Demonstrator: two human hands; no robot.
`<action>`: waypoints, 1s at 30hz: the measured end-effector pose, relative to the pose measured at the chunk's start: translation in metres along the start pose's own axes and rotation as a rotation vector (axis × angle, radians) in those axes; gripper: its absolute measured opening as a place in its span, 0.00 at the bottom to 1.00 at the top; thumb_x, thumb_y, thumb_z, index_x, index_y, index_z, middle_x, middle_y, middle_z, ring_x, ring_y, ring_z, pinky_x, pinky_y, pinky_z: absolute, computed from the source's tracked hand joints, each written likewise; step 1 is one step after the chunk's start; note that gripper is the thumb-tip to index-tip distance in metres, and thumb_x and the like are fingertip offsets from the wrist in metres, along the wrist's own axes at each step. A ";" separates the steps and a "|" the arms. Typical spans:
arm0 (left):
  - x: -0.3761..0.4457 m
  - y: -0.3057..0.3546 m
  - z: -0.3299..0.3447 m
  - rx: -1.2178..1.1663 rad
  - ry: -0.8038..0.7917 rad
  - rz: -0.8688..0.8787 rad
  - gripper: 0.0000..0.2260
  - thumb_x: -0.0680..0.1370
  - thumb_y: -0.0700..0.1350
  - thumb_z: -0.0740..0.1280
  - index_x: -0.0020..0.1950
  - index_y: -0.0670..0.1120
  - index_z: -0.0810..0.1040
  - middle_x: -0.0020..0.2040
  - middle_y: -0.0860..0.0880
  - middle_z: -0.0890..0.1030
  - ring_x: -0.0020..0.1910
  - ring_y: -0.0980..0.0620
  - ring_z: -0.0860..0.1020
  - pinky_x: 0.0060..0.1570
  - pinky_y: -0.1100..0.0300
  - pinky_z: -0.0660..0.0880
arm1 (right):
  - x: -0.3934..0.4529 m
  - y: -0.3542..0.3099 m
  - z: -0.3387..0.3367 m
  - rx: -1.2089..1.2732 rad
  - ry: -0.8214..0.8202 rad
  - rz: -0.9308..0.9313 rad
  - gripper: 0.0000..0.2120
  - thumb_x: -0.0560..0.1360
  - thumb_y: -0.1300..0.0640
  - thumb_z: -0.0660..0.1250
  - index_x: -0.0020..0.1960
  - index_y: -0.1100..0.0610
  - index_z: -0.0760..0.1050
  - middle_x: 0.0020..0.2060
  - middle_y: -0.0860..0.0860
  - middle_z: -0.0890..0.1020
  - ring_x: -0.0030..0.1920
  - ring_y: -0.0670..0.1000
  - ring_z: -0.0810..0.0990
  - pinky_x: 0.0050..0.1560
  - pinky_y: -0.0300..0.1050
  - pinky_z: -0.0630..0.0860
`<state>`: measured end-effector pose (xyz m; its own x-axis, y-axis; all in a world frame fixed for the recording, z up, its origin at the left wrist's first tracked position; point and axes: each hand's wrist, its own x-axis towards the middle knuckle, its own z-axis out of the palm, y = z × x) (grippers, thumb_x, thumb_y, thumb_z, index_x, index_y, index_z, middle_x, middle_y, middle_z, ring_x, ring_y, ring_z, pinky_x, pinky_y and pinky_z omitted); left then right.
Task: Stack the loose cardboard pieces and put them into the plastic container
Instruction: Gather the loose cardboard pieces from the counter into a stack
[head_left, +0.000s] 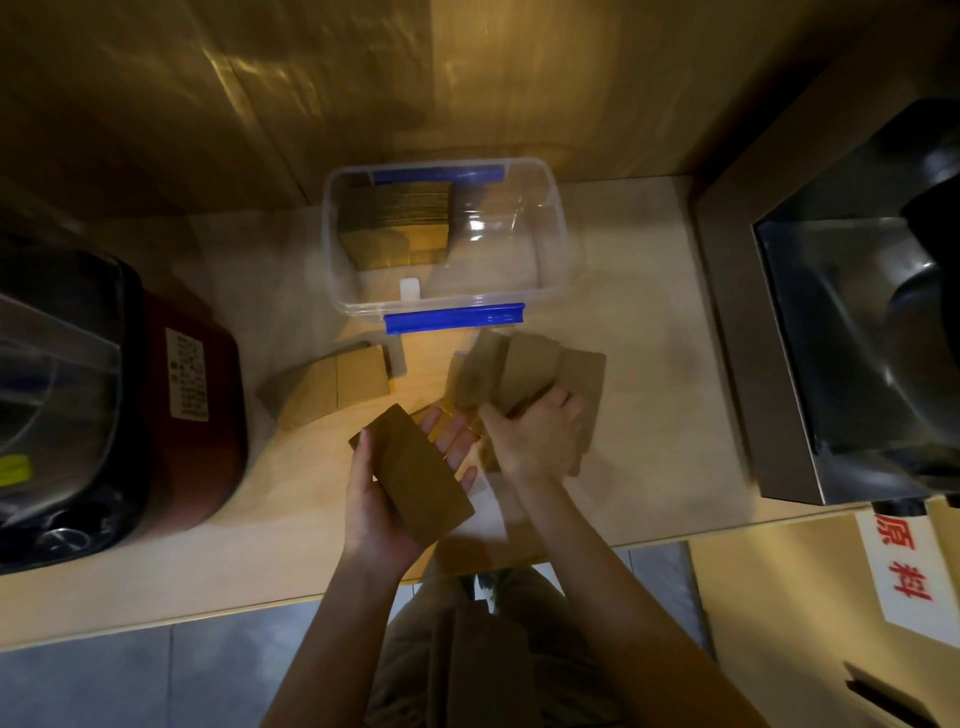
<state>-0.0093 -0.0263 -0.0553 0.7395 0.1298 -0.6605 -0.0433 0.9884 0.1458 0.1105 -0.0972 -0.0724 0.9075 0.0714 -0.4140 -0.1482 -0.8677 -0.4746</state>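
Right hand motion-blurred; cardboard pieces under it blurred.

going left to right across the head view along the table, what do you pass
dark red bin → loose cardboard pile → left hand holding a cardboard stack → right hand gripping fanned cardboard pieces → steel machine. The plastic container sits farther back, so I left it out.

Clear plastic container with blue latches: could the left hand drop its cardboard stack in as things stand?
Probably yes. The clear plastic container with blue latches sits lidless, its right half bare, and nothing stands between it and the left hand holding the brown cardboard stack.
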 end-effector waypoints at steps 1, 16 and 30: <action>0.000 0.002 -0.001 -0.005 -0.001 0.002 0.42 0.54 0.62 0.77 0.64 0.48 0.74 0.61 0.45 0.80 0.60 0.47 0.78 0.56 0.49 0.74 | 0.002 -0.007 0.004 0.004 -0.007 -0.008 0.39 0.63 0.45 0.73 0.66 0.60 0.60 0.60 0.58 0.69 0.58 0.58 0.71 0.55 0.52 0.72; 0.001 0.024 -0.013 -0.017 -0.025 0.010 0.40 0.58 0.63 0.74 0.65 0.48 0.72 0.62 0.45 0.79 0.61 0.48 0.77 0.60 0.48 0.71 | 0.002 -0.035 0.038 -0.076 -0.096 0.067 0.41 0.66 0.44 0.72 0.68 0.62 0.56 0.64 0.60 0.64 0.64 0.59 0.65 0.59 0.52 0.71; 0.001 0.028 -0.017 -0.016 -0.027 0.031 0.37 0.56 0.63 0.75 0.62 0.49 0.75 0.59 0.45 0.82 0.58 0.48 0.79 0.56 0.51 0.75 | 0.001 -0.032 0.029 -0.050 -0.059 0.060 0.43 0.64 0.43 0.73 0.68 0.62 0.56 0.65 0.60 0.66 0.65 0.59 0.66 0.64 0.52 0.67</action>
<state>-0.0213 0.0026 -0.0648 0.7556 0.1583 -0.6356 -0.0767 0.9851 0.1541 0.1044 -0.0555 -0.0802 0.8724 0.0460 -0.4866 -0.1807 -0.8946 -0.4086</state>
